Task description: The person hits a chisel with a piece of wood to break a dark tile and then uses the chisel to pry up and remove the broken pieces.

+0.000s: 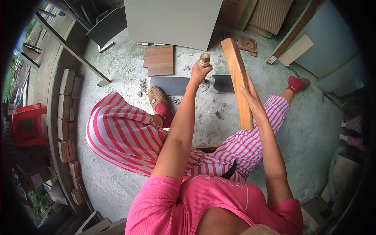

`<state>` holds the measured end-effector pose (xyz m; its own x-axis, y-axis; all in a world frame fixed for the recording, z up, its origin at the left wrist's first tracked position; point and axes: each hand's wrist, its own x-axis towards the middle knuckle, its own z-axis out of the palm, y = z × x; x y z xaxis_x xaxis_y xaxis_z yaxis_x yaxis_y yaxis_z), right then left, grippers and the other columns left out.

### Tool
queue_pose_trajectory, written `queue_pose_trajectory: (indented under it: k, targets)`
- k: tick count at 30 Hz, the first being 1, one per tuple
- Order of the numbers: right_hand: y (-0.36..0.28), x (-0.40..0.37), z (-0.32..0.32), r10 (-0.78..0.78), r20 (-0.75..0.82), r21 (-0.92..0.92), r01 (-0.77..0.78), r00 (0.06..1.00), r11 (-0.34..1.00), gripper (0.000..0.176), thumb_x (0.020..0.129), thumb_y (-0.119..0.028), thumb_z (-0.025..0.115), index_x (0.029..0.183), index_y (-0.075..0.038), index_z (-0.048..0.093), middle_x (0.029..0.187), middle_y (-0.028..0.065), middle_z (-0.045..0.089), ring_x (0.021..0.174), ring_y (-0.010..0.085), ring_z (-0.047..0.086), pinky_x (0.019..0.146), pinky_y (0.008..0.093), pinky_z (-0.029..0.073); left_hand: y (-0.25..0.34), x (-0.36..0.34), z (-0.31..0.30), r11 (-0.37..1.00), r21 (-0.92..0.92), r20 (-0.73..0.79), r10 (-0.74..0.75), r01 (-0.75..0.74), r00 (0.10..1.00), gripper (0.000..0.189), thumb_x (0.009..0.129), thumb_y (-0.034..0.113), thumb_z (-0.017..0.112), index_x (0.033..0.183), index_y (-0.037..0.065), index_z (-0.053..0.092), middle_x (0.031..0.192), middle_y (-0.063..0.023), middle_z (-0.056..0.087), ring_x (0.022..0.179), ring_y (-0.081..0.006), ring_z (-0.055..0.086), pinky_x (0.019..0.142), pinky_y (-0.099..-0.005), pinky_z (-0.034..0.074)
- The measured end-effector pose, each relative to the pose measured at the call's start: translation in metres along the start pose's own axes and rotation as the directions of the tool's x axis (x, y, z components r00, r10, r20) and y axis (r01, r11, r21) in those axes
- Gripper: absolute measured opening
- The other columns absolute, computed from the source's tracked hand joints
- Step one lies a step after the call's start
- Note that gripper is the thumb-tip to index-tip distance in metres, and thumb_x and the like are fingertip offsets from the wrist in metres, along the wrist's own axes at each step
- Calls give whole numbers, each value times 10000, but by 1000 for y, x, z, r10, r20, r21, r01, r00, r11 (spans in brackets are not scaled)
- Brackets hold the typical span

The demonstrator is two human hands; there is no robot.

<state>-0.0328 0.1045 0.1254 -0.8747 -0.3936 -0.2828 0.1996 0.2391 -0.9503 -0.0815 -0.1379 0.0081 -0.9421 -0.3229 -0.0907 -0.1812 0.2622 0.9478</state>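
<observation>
My left hand is closed around a tool handle with a wooden end and metal rings; its lower part is hidden below the fist. My right hand grips a long, thick wooden block near its lower half, thumb across the face and fingers along the far edge. The block is held tilted, its upper end to the right of the handle, apart from it. Under my left hand lies a dark flat board, and a dark piece continues to its right, with crumbs of debris about.
A brown wood-grain panel lies on the concrete floor beyond my left foot. A large pale panel stands at the back. Bricks and a red plastic stool line the left side. A cut wooden piece lies behind the block.
</observation>
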Motion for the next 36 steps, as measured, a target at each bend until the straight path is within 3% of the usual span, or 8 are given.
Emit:
queue_pose_trajectory:
  k: [10, 11, 15, 22, 24, 27, 30, 36]
  targets:
    - [136, -48, -6, 351, -124, 302, -302, 928, 904, 786, 876, -425, 528, 1481, -114, 133, 1519, 116, 166, 1379, 243, 194, 1085, 320, 208, -77, -9, -46, 778, -620, -336, -380, 101, 862, 224, 763, 154, 682, 901, 26, 559, 766, -55, 616, 660, -153, 597, 587, -274, 480]
    - [160, -44, -5, 327, -236, 259, -265, 915, 929, 789, 853, -467, 532, 1470, -119, 185, 1397, 146, 371, 1222, 275, 435, 966, 346, 388, -89, -13, -49, 734, -677, -398, -430, 57, 810, 293, 756, 166, 711, 956, 42, 536, 823, -62, 607, 662, -153, 592, 563, -282, 482]
    - [192, -31, -17, 466, -213, 472, -327, 859, 819, 806, 790, -554, 561, 1419, -132, 285, 888, 101, 513, 598, 198, 538, 494, 331, 472, -110, -28, -60, 698, -695, -376, -555, 170, 742, 378, 766, 190, 717, 1055, 79, 500, 860, -57, 599, 662, -173, 587, 528, -312, 487]
    - [199, -23, -17, 430, -247, 402, -312, 868, 861, 796, 810, -537, 550, 1438, -148, 253, 1016, 103, 509, 750, 200, 559, 565, 333, 487, -125, -15, -68, 530, -847, -362, -621, 33, 695, 325, 775, 221, 722, 986, 81, 518, 790, -48, 578, 593, -174, 568, 505, -301, 469]
    - [177, -27, -15, 449, -144, 419, -357, 882, 835, 919, 813, -555, 532, 1476, -86, 102, 1488, 148, 202, 1328, 275, 275, 1026, 389, 312, -122, -8, -64, 504, -862, -372, -568, -47, 734, 274, 791, 229, 712, 908, 71, 521, 737, -39, 559, 577, -165, 548, 482, -280, 445]
    - [176, -26, -13, 434, -196, 386, -338, 879, 858, 870, 822, -528, 536, 1476, -119, 133, 1458, 126, 256, 1264, 263, 338, 965, 377, 360, -95, 4, -51, 507, -833, -542, -674, -220, 502, 247, 816, 216, 691, 876, 70, 501, 708, -24, 535, 556, -135, 511, 457, -264, 403]
    - [168, -28, -12, 437, -189, 377, -345, 880, 859, 868, 825, -527, 535, 1477, -123, 131, 1457, 125, 258, 1263, 260, 340, 964, 380, 360, -34, 0, -32, 741, -623, -637, -295, -250, 712, 266, 807, 178, 699, 920, 68, 484, 718, -9, 521, 569, -96, 497, 499, -252, 420]
    - [164, -28, -13, 415, -165, 366, -336, 895, 868, 917, 816, -549, 538, 1479, -98, 92, 1491, 145, 197, 1335, 276, 266, 1031, 397, 305, 13, 16, -5, 990, -139, -47, 12, -19, 999, 328, 728, 219, 702, 924, 7, 546, 784, -82, 610, 701, -166, 569, 659, -324, 476]
